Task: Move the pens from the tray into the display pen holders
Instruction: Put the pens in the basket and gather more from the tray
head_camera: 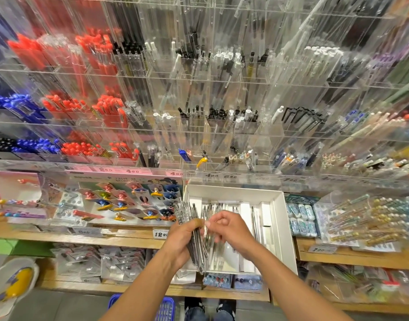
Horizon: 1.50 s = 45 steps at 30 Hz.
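A white tray (289, 232) rests on the wooden shelf below the display and has loose clear pens (253, 218) lying in it. My left hand (182, 239) grips a bundle of clear pens (187, 214) over the tray's left edge, the pens fanning up and left. My right hand (229, 230) hovers over the tray with fingers curled, its fingertips at the bundle. Above, clear acrylic pen holders (222, 126) rise in rows, filled with red, blue, black and clear pens.
A card display of clips (134, 200) lies left of the tray and packs of erasers (301, 218) lie to its right. A lower shelf holds packaged goods (101, 260). A blue basket (164, 309) sits on the floor by my feet.
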Each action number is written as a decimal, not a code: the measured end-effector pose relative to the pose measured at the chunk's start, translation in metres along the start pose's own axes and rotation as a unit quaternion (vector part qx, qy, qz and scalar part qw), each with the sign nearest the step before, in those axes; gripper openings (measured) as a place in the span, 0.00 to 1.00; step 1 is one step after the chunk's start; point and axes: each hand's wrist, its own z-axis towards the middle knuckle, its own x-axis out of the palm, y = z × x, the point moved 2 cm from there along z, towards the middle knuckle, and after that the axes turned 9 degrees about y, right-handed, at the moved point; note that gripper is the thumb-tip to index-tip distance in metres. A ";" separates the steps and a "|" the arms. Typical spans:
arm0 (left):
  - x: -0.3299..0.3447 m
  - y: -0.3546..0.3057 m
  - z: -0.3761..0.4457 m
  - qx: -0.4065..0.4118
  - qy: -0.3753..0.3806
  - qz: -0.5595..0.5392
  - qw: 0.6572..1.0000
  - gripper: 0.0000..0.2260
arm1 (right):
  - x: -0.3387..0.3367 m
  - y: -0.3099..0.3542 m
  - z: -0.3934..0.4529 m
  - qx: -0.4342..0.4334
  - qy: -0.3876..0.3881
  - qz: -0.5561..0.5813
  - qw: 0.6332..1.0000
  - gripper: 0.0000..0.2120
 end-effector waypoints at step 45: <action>0.019 0.008 -0.020 -0.002 0.049 -0.036 0.998 0.27 | 0.023 0.008 -0.027 -0.036 -0.047 -0.064 0.996 0.09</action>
